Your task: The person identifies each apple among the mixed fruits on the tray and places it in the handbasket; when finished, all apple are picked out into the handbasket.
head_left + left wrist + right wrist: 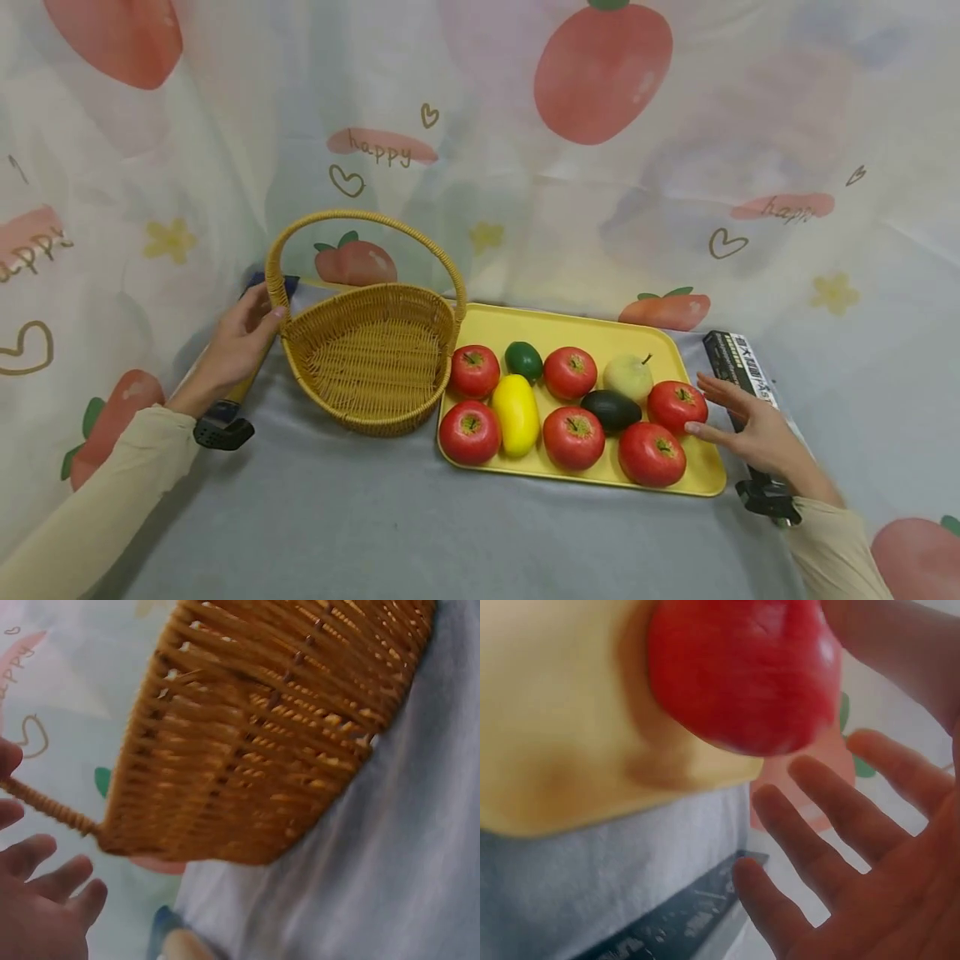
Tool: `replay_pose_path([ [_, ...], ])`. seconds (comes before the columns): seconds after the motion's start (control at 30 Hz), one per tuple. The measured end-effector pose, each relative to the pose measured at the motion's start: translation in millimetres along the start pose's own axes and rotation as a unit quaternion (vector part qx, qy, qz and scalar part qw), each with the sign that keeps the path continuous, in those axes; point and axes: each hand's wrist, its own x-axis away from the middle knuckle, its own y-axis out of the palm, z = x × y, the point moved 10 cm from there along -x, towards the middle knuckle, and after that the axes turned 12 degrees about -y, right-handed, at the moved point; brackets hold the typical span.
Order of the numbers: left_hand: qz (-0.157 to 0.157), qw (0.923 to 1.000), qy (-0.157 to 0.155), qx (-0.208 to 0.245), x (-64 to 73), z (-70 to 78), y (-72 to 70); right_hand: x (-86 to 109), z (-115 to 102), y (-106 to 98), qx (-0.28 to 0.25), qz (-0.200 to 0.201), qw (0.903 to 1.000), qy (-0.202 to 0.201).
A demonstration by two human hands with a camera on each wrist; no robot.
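A woven wicker basket (378, 358) with a tall arched handle (360, 215) stands on the grey cloth, nothing inside it. At its left side, my left hand (238, 340) pinches the lower handle between thumb and index finger; the other fingers (64, 877) are spread. My right hand (761, 429) is beside the rightmost red apple (677, 406), its thumb right at the apple's side. In the right wrist view, the spread fingers (832, 847) stand apart from that apple. The apple sits on a yellow tray (705, 471).
Also on the tray are several red apples (573, 437), a yellow mango (516, 415), a pale pear (628, 377), a dark avocado (611, 410) and a small green fruit (523, 361). A black-and-white box (738, 358) lies right of the tray. A printed curtain (480, 167) hangs behind.
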Motion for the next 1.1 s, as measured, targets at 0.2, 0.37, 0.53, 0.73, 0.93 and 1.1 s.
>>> replay_pose_path([
  [0.2, 0.009, 0.9990, -0.013, 0.041, -0.2, -5.5, 8.8, -5.7, 1, 12, 0.008, -0.004, 1.0000, 0.004],
  [0.37, 0.042, 0.9979, -0.024, 0.042, -1.5, -4.1, 4.2, -10.3, 4, 15, 0.001, -0.005, 0.9999, 0.012],
  [0.53, 0.081, 0.9912, 0.004, 0.105, -3.5, 7.8, -3.1, -11.8, 6, 17, -0.018, -0.008, 0.9993, 0.031],
  [0.73, 0.099, 0.9886, 0.040, 0.106, -1.7, 15.6, -3.5, -10.5, 7, 14, -0.024, 0.013, 0.9985, 0.047],
  [0.93, 0.101, 0.9895, 0.039, 0.096, -0.1, 14.3, -5.8, -6.5, 3, 3, -0.056, 0.064, 0.9962, 0.020],
  [1.1, 0.106, 0.9907, 0.020, 0.083, -2.2, 12.7, -6.0, -6.7, -6, -9, -0.084, 0.104, 0.9909, 0.006],
])
